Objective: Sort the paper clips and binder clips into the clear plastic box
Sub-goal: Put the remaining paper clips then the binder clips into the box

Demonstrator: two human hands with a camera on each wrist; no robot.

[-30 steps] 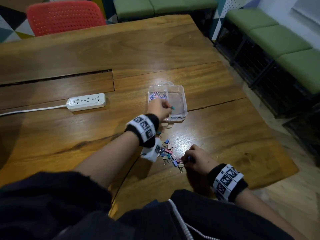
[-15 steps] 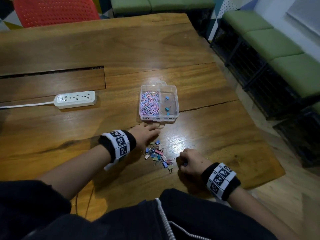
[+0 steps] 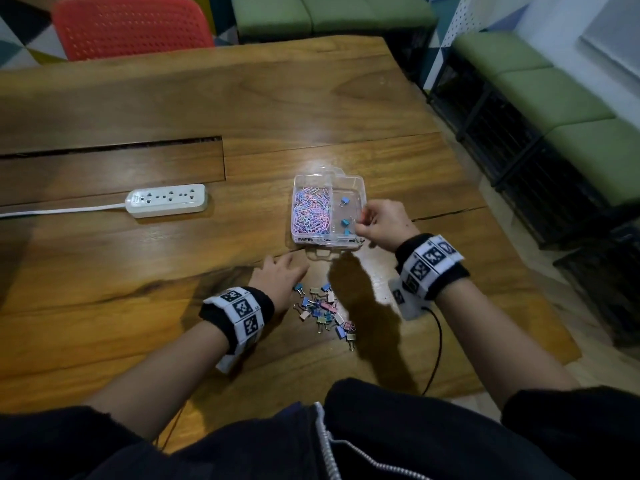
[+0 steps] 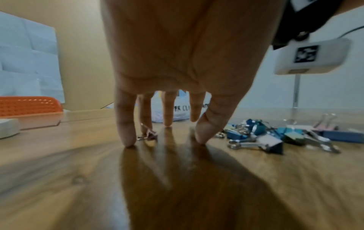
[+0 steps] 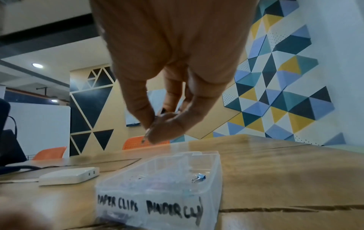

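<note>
The clear plastic box (image 3: pixel 325 241) stands mid-table, its front marked "PAPER CLIPS" and "BINDER CLIPS" (image 5: pixel 157 202). Coloured paper clips (image 3: pixel 311 209) fill its left half. Three blue binder clips (image 3: pixel 344 201) lie in the right half. My right hand (image 3: pixel 360 220) hovers over that right half, thumb and forefinger pinched (image 5: pixel 151 133) on a small binder clip that they mostly hide. A loose pile of binder clips (image 3: pixel 322 310) lies in front of the box. My left hand (image 3: pixel 287 268) is just left of the pile, fingers straight, tips on the wood (image 4: pixel 165 140). One small clip (image 4: pixel 146 135) lies among them.
A white power strip (image 3: pixel 168 199) lies to the left of the box, its cord running off left. A red chair (image 3: pixel 131 26) is at the far side. The table's right edge (image 3: pixel 485 209) drops to the floor beside green benches (image 3: pixel 554 98). A cable hangs from my right wrist.
My right hand lifted from the table beside the pile and moved up over the box's right half. My left hand drew back from the box to the pile's left side.
</note>
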